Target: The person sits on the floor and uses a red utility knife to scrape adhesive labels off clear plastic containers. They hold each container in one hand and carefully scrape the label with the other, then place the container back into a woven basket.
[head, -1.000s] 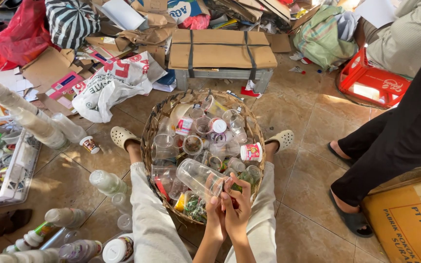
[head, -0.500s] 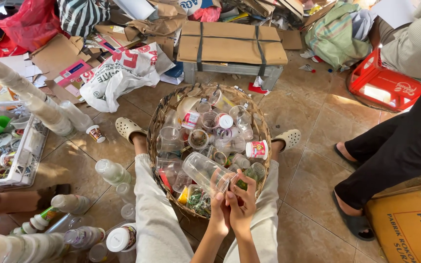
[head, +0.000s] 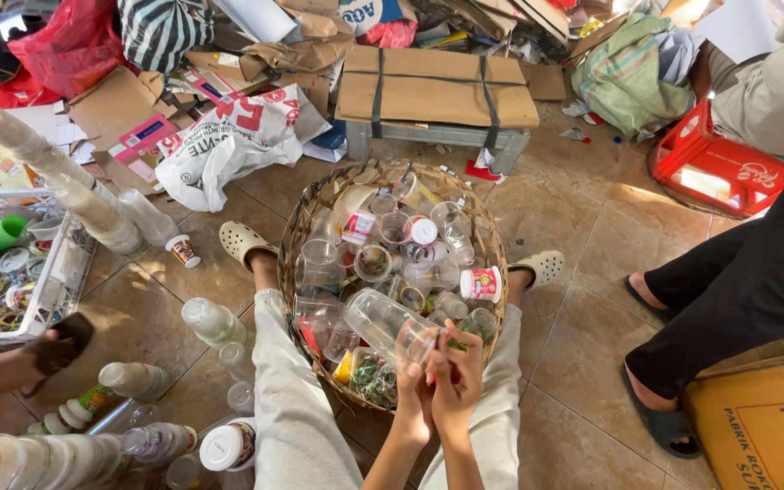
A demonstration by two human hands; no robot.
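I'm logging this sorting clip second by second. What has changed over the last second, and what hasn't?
Little changed. Both hands, left hand and right hand, stay pressed together on the mouth of the clear plastic cup over the woven basket; only the view drifted slightly. Basket, feet and the cup stacks stayed put.
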